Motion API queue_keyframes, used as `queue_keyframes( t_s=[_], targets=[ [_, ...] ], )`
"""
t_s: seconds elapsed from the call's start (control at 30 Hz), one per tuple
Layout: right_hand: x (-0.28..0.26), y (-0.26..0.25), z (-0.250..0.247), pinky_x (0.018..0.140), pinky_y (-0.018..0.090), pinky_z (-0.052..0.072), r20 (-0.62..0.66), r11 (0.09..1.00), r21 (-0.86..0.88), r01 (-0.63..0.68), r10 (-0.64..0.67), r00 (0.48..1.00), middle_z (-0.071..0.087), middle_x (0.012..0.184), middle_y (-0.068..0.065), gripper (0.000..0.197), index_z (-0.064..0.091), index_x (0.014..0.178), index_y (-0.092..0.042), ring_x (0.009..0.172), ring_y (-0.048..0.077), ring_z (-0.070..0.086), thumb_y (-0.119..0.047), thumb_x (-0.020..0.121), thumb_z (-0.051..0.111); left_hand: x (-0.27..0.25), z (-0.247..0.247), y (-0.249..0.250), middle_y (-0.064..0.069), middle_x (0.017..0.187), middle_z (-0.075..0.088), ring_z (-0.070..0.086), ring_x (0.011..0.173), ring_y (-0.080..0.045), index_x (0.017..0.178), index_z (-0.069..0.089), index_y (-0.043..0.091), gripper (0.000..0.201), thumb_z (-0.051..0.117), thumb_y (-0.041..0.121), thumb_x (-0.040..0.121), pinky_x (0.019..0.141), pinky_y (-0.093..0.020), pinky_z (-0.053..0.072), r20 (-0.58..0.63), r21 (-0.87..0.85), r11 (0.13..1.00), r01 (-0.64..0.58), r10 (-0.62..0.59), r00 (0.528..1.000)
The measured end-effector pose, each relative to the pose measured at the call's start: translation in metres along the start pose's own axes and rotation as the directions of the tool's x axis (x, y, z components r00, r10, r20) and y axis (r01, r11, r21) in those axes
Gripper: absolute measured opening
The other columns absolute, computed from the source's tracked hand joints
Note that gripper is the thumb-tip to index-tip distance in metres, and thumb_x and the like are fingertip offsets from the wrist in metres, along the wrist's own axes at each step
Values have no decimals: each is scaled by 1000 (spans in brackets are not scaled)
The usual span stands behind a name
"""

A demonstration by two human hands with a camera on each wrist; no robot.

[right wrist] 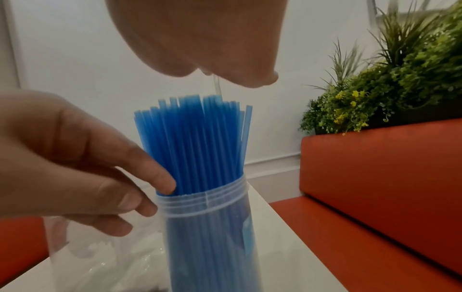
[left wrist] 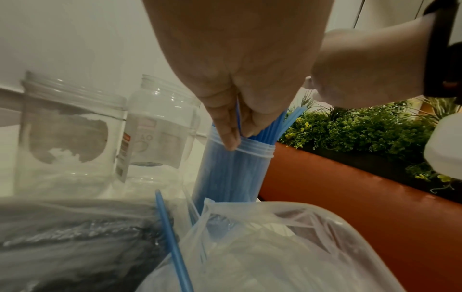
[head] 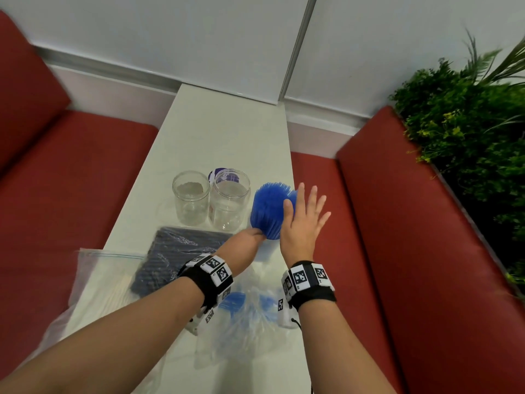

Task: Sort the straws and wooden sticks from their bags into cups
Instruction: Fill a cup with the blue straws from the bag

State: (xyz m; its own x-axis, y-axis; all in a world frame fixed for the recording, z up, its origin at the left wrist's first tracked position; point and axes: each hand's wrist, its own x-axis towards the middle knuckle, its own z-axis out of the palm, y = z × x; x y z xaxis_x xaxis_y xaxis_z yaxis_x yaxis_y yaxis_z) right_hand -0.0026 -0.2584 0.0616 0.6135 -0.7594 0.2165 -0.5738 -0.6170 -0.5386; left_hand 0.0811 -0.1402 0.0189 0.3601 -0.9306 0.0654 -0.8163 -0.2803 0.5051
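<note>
Packing the blue straws into the narrow cup was the step in hand, I think, and it needed one hand to steady the rim while the other pressed the tops level, gently, because the tall cup near the table edge could tip. The left hand pinched straws at the rim with curled fingers; the right hand was flat and open beside the straw tops, holding nothing. Only the head view showed two empty jars and a dark bag; the left wrist view showed one loose straw lying on a clear bag.
</note>
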Motion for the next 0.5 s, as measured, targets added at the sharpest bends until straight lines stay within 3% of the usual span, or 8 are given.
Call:
queue_keyframes(
  t_s=[0.1,0.13,0.23,0.3,0.33,0.4,0.43,0.5],
  targets=[
    [-4,-7,-2,125,55,-14,169,994,-101,-29,46,984,1,174,3,66,11,166,-25,159,25,-13,-55,108,24,-17,-13,1,-9,128,61,58,116,-25,128,62,5,38,44,0,95,100,-32,41,-14,-67,998,-4,3,1000],
    [-6,-11,-3,125,55,-13,152,996,-76,-53,64,986,3,174,4,67,11,165,-24,159,26,-12,-55,108,27,-23,-17,-2,-9,125,63,59,113,-25,126,64,6,37,45,1,95,98,-33,43,-17,-95,995,20,-22,1000],
    [-19,-26,-8,129,47,2,-180,990,104,96,-77,981,27,168,9,57,33,160,-14,159,29,11,-38,109,44,-46,-23,-21,-8,106,71,67,96,-24,113,70,10,28,49,12,96,85,-31,50,-58,-217,954,208,-226,972],
    [-33,-39,-4,123,38,27,-208,926,262,272,-221,953,52,150,8,46,50,148,-11,144,23,41,-23,104,51,-62,-23,-42,-10,101,72,67,94,-27,106,71,9,24,49,16,97,83,-31,50,-40,-212,910,356,-372,927],
    [-41,-46,1,114,36,40,-109,889,353,291,-270,957,60,136,5,41,55,142,-12,129,17,52,-17,102,51,-69,-23,-50,-13,103,72,66,96,-29,105,70,7,25,49,16,97,85,-33,49,6,-149,898,413,-417,909],
    [-60,-57,17,92,39,54,217,890,413,194,-303,928,67,108,2,33,59,132,-14,97,15,63,-10,100,51,-84,-19,-62,-15,109,70,63,102,-31,107,70,7,25,48,12,95,88,-34,46,105,3,895,447,-445,889],
    [-68,-59,30,87,42,56,387,928,354,121,-263,884,68,101,6,31,58,130,-14,90,18,64,-10,100,51,-92,-17,-64,-15,112,67,62,105,-31,108,69,9,26,48,10,93,89,-34,44,126,80,895,439,-446,886],
    [-85,-57,56,91,41,55,636,994,113,9,-79,767,68,114,17,33,52,134,-7,102,29,65,-10,100,52,-107,-11,-67,-14,123,58,56,111,-33,115,61,12,27,49,11,92,93,-35,42,141,213,868,448,-481,865]
  ],
)
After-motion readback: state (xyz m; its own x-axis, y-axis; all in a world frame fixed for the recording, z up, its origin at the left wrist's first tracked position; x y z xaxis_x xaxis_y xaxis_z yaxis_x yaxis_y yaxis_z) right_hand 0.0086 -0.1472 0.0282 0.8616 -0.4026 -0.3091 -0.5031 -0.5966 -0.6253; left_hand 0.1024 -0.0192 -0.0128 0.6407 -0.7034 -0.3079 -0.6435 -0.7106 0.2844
